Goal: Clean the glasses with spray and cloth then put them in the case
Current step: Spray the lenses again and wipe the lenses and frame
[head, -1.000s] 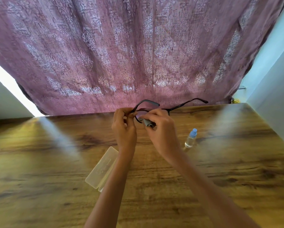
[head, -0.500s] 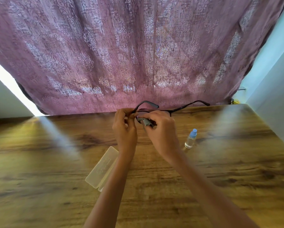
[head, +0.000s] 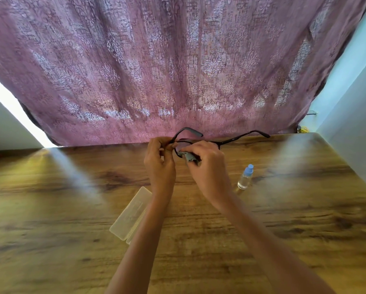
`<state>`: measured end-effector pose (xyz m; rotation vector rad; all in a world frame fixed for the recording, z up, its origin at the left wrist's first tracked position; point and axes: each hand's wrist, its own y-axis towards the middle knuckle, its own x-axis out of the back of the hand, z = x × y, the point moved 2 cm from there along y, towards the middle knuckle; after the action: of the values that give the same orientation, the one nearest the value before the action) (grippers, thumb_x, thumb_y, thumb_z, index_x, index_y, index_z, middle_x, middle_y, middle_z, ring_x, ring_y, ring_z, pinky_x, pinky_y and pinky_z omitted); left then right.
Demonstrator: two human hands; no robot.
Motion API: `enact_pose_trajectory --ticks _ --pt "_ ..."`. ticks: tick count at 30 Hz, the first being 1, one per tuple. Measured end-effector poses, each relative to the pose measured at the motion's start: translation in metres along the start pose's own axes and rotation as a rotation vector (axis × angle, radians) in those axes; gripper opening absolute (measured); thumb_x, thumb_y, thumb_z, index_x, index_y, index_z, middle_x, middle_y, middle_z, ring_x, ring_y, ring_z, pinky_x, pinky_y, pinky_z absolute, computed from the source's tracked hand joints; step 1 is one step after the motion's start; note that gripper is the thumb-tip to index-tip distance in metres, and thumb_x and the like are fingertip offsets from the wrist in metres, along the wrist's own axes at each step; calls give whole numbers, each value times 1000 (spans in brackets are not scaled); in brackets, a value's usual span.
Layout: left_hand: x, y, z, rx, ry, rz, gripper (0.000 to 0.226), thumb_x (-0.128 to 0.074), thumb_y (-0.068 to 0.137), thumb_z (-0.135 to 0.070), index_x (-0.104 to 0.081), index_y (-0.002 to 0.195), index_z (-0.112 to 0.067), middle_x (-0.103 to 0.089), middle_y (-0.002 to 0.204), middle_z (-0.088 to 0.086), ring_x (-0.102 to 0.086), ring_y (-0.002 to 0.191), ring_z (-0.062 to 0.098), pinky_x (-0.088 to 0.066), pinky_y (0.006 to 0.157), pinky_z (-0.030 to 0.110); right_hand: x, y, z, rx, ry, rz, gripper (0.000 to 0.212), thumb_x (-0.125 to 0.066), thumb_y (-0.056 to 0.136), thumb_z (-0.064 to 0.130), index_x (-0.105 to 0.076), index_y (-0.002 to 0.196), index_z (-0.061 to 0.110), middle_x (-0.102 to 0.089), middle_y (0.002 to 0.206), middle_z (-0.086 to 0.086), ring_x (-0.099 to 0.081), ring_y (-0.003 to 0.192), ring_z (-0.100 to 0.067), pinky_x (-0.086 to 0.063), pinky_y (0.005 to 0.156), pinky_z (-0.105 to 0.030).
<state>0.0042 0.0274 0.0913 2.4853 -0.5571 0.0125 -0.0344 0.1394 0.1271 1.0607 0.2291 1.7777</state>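
Observation:
Black-framed glasses (head: 237, 140) are held up above the far part of the wooden table, temples unfolded and pointing away. My left hand (head: 159, 164) pinches the frame at its left side. My right hand (head: 207, 166) presses a small grey cloth (head: 188, 157) against one lens. A clear spray bottle (head: 245, 177) with a blue cap stands upright on the table just right of my right wrist. The translucent plastic case (head: 131, 213) lies shut on the table, partly under my left forearm.
The wooden table (head: 50, 219) runs to a far edge under a mauve patterned curtain (head: 178, 71). Pale walls rise at the left and right sides. A bright strip of light shows at the far left.
My right hand has shifted the cloth slightly over the lens while the glasses stay held in much the same place. Bottle and case have not moved.

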Motion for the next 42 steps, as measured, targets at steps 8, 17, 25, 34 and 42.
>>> enact_pose_trajectory --ticks 8,17,25,34,42 --pt "4 -1 2 10 5 0 16 -57 83 6 -61 87 -9 -64 85 4 -56 78 7 -42 68 17 -3 12 -5 -1 24 58 26 -72 74 -6 -74 96 9 -69 88 -8 -61 88 -23 -51 79 -36" --pt "4 -3 1 -22 24 35 15 -59 84 6 -61 88 -9 -61 83 -1 -54 76 5 -42 67 15 -6 7 -1 -8 27 45 26 -73 75 -3 -73 98 7 -70 91 -6 -60 87 -13 -42 79 -16" --pt "8 1 7 -37 55 14 16 -59 82 8 -60 87 -7 -60 83 4 -52 76 8 -38 67 11 -5 4 -5 -38 11 73 23 -75 74 -1 -74 95 8 -70 87 -7 -62 83 -20 -52 77 -37" --pt "12 -5 2 -67 53 21 18 -60 84 4 -61 87 -14 -61 84 -1 -55 76 9 -40 66 11 -6 8 -1 -55 76 42 21 -72 78 1 -74 97 10 -72 92 -3 -63 87 -15 -51 80 -28" --pt "9 3 0 -21 42 -1 20 -58 85 3 -60 88 -16 -65 87 6 -57 80 11 -39 70 9 -1 3 0 -10 101 69 21 -74 75 -1 -75 95 5 -70 88 -8 -64 83 -21 -53 76 -39"
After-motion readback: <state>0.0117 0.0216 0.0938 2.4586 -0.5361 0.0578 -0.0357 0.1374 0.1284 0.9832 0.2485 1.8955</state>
